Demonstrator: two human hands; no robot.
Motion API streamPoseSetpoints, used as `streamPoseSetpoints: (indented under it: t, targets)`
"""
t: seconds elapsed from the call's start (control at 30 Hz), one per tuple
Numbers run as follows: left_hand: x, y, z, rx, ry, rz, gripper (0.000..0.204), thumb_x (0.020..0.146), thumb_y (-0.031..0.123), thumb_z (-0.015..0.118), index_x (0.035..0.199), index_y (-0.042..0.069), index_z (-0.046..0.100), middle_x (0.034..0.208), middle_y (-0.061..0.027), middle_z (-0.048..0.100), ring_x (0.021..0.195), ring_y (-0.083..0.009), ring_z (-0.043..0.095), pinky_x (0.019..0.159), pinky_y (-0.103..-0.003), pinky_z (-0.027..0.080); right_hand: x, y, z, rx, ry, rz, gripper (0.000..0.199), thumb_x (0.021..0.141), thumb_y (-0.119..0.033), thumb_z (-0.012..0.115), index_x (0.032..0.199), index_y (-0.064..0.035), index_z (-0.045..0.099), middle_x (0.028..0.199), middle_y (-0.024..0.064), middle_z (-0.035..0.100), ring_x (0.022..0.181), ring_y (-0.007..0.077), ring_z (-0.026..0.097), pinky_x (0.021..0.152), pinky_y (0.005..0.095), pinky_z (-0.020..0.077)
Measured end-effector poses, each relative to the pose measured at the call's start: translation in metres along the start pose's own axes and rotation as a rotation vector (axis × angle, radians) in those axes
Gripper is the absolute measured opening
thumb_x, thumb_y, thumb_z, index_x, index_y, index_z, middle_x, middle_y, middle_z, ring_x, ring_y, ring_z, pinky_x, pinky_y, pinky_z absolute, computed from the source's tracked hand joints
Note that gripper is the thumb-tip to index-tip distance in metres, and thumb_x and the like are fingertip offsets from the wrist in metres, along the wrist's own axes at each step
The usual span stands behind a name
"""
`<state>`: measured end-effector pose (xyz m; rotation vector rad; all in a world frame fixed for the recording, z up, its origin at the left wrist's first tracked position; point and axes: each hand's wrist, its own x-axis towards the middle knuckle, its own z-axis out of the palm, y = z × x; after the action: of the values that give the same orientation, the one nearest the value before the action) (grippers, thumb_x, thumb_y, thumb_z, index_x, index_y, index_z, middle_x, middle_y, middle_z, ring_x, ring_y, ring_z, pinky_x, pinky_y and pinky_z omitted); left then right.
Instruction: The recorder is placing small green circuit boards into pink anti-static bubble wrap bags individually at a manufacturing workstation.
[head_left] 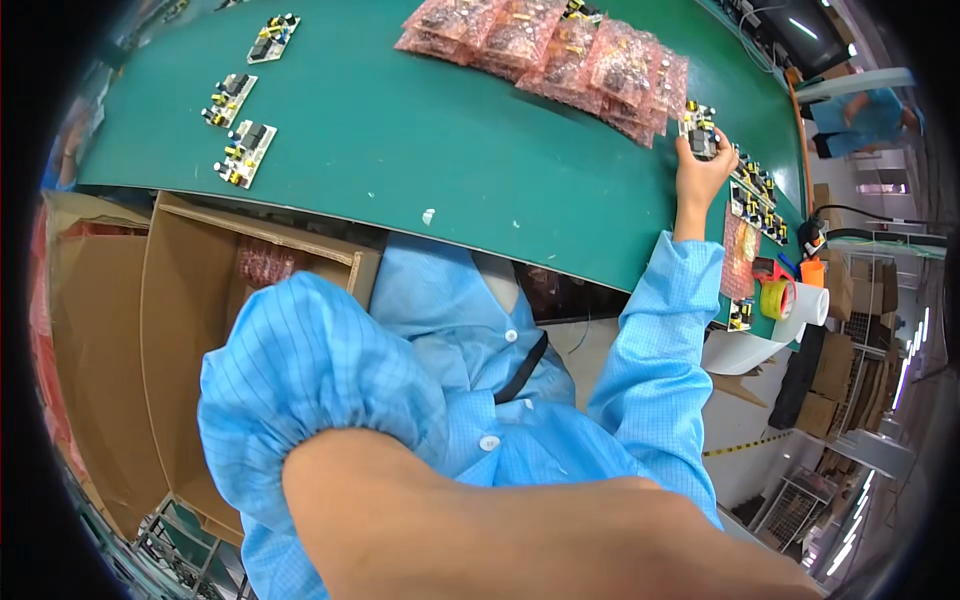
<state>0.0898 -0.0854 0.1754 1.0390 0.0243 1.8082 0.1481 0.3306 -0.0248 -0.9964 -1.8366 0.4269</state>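
Note:
At the right of the bench my right hand (704, 172) is closed on the edge of a circuit board (697, 118) with black and yellow parts, thumb on one side and fingers on the other. Just beyond that hand lie more circuit boards (762, 210) in a row. My left hand (540, 525) is raised very close to the camera; bare skin past the blue cuff fills the lower middle, and its fingers do not show. A pile of circuit boards in pink bubble bags (570, 62) lies at the far middle.
Several loose boards (245, 153) lie on the green bench (400, 150) at left. An open cardboard box (195, 270) stands below its near edge. Yellow tape (776, 299), a white roll (813, 304) and an orange cup (812, 272) sit at right. Another person (870, 115) is farther off.

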Motion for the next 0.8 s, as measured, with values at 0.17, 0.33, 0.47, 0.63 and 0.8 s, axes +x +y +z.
streamPoseSetpoints:
  t: [0.17, 0.33, 0.47, 0.63, 0.8]
  targets:
    - [-0.007, -0.004, 0.02, 0.035, 0.077, 0.062, 0.047, 0.096, 0.025, 0.055, 0.122, -0.012, 0.048, 0.117, -0.0249, 0.06, 0.1, -0.0346, 0.063, 0.083, -0.037, 0.05, -0.008, 0.01, 0.007, -0.1, 0.002, -0.092, 0.064, 0.069, -0.024, 0.083, 0.125, -0.0044, 0.058, 0.123, 0.018, 0.047, 0.118, 0.0329, 0.049, 0.104, 0.0418, 0.0409]
    - [0.009, -0.012, 0.021, 0.113, 0.255, 0.143, 0.04, 0.095, 0.02, 0.056, 0.117, -0.013, 0.05, 0.112, -0.025, 0.062, 0.095, -0.035, 0.064, 0.077, -0.037, 0.051, -0.005, 0.003, -0.006, -0.049, -0.007, 0.004, 0.065, 0.069, -0.022, 0.083, 0.127, -0.0057, 0.058, 0.122, 0.0153, 0.046, 0.113, 0.0301, 0.052, 0.1, 0.0393, 0.0439]
    - [0.024, -0.016, 0.029, 0.186, 0.393, 0.21, 0.035, 0.094, 0.016, 0.057, 0.113, -0.013, 0.051, 0.108, -0.0251, 0.063, 0.09, -0.0354, 0.065, 0.072, -0.037, 0.052, -0.005, 0.005, -0.001, -0.034, -0.012, -0.003, 0.066, 0.069, -0.021, 0.084, 0.127, -0.0059, 0.058, 0.125, 0.0151, 0.044, 0.112, 0.0291, 0.053, 0.099, 0.0393, 0.0455]
    - [0.032, -0.015, 0.023, 0.264, 0.532, 0.262, 0.029, 0.093, 0.011, 0.059, 0.107, -0.014, 0.052, 0.103, -0.0253, 0.064, 0.084, -0.0358, 0.066, 0.066, -0.037, 0.054, -0.005, 0.009, 0.006, -0.07, 0.001, -0.033, 0.064, 0.07, -0.021, 0.084, 0.127, -0.0055, 0.058, 0.124, 0.0148, 0.044, 0.109, 0.0283, 0.054, 0.097, 0.0379, 0.0466]
    - [0.056, -0.012, 0.007, 0.339, 0.637, 0.27, 0.023, 0.092, 0.005, 0.061, 0.102, -0.014, 0.054, 0.098, -0.0254, 0.065, 0.078, -0.0362, 0.067, 0.06, -0.036, 0.055, 0.005, 0.02, -0.016, -0.102, 0.067, -0.021, 0.064, 0.07, -0.022, 0.085, 0.126, -0.0049, 0.059, 0.123, 0.015, 0.047, 0.111, 0.0283, 0.053, 0.098, 0.0388, 0.0454]
